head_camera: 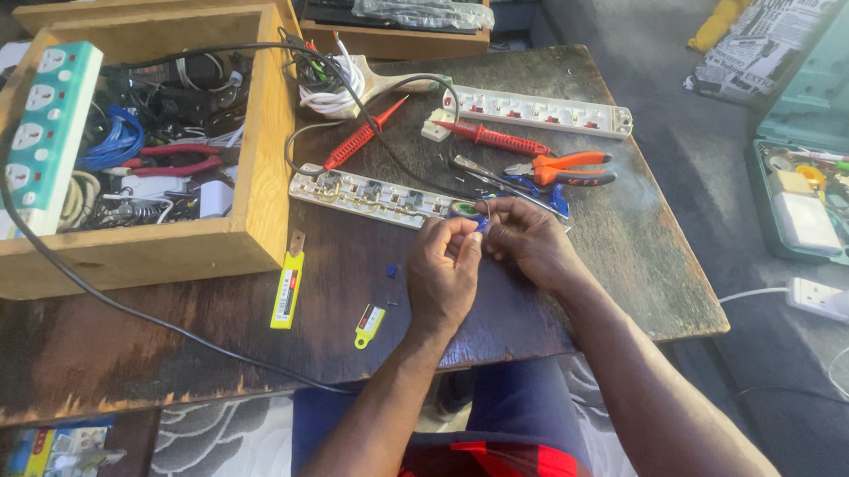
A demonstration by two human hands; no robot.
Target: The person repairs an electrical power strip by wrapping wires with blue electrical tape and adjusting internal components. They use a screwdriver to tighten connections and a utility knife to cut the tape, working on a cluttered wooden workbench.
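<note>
Blue wire [482, 224] is pinched between left hand [442, 271] and right hand [530, 241], raised just above the worktop [352, 327] for close work, opened power strip [370, 195] just beyond their fingertips.

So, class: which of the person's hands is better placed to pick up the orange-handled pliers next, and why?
Probably the right hand: the orange-handled pliers lie just beyond it on the dark wooden table, while the left hand sits farther away.

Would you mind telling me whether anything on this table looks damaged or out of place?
The opened power strip beside the hands lies with its cover off and its metal contacts bare. Small blue bits lie loose on the table.
</note>
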